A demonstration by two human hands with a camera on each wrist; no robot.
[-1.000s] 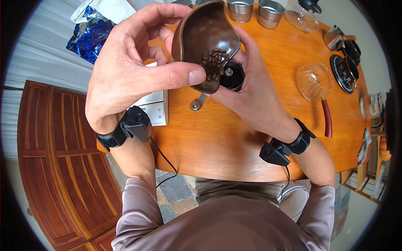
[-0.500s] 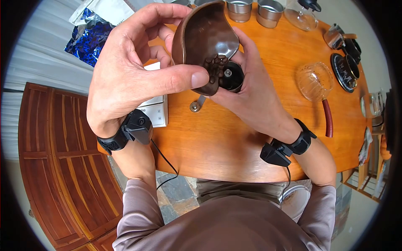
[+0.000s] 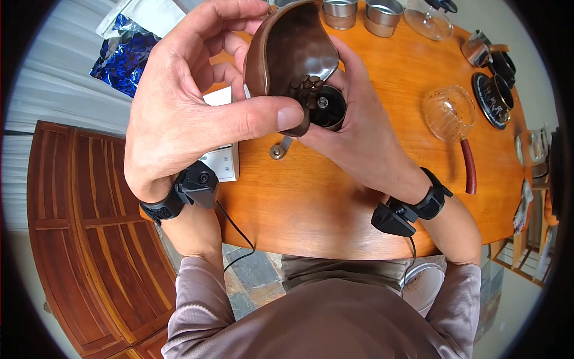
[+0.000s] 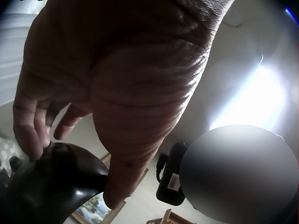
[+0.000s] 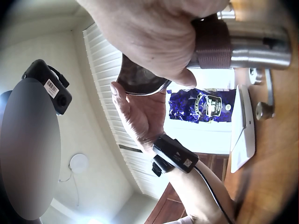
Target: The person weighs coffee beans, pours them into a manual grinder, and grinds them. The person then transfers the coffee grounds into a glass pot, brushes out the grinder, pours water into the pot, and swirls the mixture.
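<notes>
My left hand (image 3: 170,113) holds a dark brown bowl (image 3: 299,45) with a wavy rim, thumb near its lip and fingers on its far side. Tilted toward me, the bowl has a small heap of coffee beans (image 3: 309,87) at its low lip, right beside the grinder's dark opening. My right hand (image 3: 373,140) grips a coffee grinder (image 5: 261,44), a steel cylinder with a brown ribbed band, upright on the table. Its open top shows a central shaft (image 3: 323,102). In the left wrist view the bowl (image 4: 56,182) hides the beans and grinder.
A crank handle (image 3: 277,151) lies on the wooden table near a white scale (image 3: 226,163). Blue foil bag (image 3: 122,63) stands back left. Metal cups (image 3: 382,17) line the far side. Rightward are a glass pot (image 3: 448,113) with a red handle and a dark cup on a saucer (image 3: 489,99).
Fewer beans remain in the bowl, and the heap has shrunk at the lip. The bowl has shifted slightly left and tipped a bit more. My right hand keeps its grip on the grinder.
</notes>
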